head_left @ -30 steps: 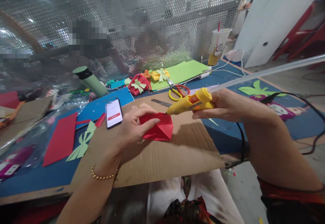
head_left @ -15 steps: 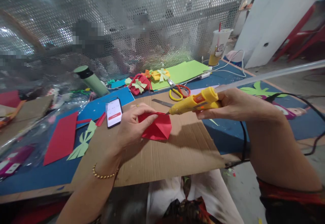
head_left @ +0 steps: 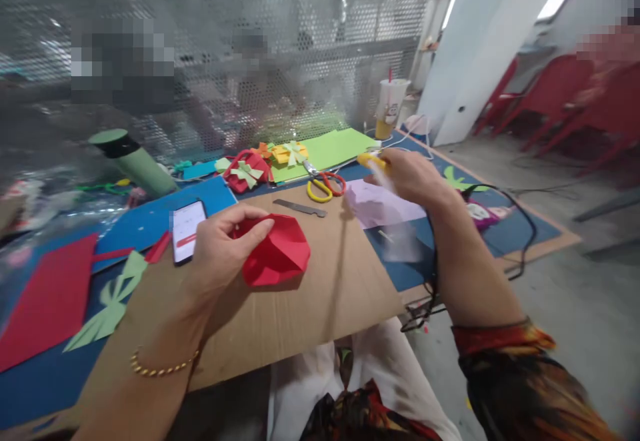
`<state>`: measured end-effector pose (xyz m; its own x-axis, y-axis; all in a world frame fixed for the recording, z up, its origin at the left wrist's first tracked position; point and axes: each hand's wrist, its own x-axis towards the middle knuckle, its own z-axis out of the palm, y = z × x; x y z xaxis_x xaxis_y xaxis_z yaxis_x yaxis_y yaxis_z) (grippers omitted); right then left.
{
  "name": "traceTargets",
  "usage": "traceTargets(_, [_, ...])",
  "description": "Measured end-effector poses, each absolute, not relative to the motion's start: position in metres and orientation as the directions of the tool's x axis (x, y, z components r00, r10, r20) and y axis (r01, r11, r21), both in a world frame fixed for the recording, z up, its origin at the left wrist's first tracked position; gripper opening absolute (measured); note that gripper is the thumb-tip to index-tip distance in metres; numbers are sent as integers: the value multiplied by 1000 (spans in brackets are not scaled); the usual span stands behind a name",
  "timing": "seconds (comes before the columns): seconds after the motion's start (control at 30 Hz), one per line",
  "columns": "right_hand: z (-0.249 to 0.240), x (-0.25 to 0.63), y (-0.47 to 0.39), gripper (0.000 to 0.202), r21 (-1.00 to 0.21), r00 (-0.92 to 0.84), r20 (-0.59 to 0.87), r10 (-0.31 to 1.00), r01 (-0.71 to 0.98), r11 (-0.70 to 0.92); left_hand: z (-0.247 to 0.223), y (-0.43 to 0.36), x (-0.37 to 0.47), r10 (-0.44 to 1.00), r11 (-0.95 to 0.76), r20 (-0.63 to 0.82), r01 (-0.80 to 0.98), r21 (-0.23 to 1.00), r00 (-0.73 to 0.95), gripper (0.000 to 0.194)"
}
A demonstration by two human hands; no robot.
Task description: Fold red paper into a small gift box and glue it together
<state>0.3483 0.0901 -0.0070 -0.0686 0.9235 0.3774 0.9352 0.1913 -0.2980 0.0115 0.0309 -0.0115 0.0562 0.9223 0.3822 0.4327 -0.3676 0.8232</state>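
Observation:
My left hand (head_left: 225, 244) pinches the rim of a red folded paper piece (head_left: 283, 254) between thumb and fingers, above the brown cardboard (head_left: 300, 321). Farther off to the right, my right hand (head_left: 413, 173) is closed around a yellow glue gun (head_left: 369, 160), which is mostly covered by the fingers. Its clear glue stick looks smeared by motion below the hand. Between the two hands lie a flat metal blade (head_left: 300, 207) and scissors (head_left: 320, 189) with yellow and red handles. A phone (head_left: 189, 234) with a lit screen rests beside my left hand.
Red card (head_left: 55, 294) and pale green cut paper (head_left: 113, 297) lie at left. A green tumbler (head_left: 137, 164) leans at the back. Small paper bags with bows (head_left: 247, 173), green sheets (head_left: 325, 151), lilac paper (head_left: 365, 201), a drink cup (head_left: 389, 111) and a black cord (head_left: 530, 217) are around.
My right hand has drawn the glue gun away from the red paper, and its nozzle no longer touches the rim. My left hand keeps its hold. The view has swung right.

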Motion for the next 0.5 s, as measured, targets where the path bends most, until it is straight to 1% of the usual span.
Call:
traceTargets(0.1, [-16,354,96,36,-140,30,261,965,990,7,-13,35,9,917,-370,397,444,816,36,16])
traceTargets(0.13, [-19,356,97,39,-95,30,220,975,995,-9,-13,35,9,912,-378,408,443,813,31,16])
traceTargets(0.17, [-22,358,99,41,-61,28,173,985,998,-18,-12,35,9,906,-391,422,439,809,29,16])
traceTargets(0.23, [-29,362,103,43,-38,17,76,997,999,-14,-12,36,9,892,-425,450,416,804,40,16])
traceTargets(0.3, [-33,367,108,39,-36,-30,-28,999,999,29,-11,37,8,886,-441,462,381,813,39,18])
traceTargets(0.33, [-33,369,109,35,-35,-45,-43,998,998,43,-11,37,8,886,-442,462,373,816,41,20])
traceTargets(0.4, [-28,373,106,35,-11,-44,-19,999,999,44,-10,39,7,886,-443,461,366,818,43,20])
traceTargets(0.47, [-16,370,96,42,26,-60,75,995,998,59,-10,39,7,887,-444,459,371,816,51,19])
traceTargets(0.5, [-7,366,88,43,36,-98,154,983,995,93,-9,38,8,888,-442,457,376,814,55,18])
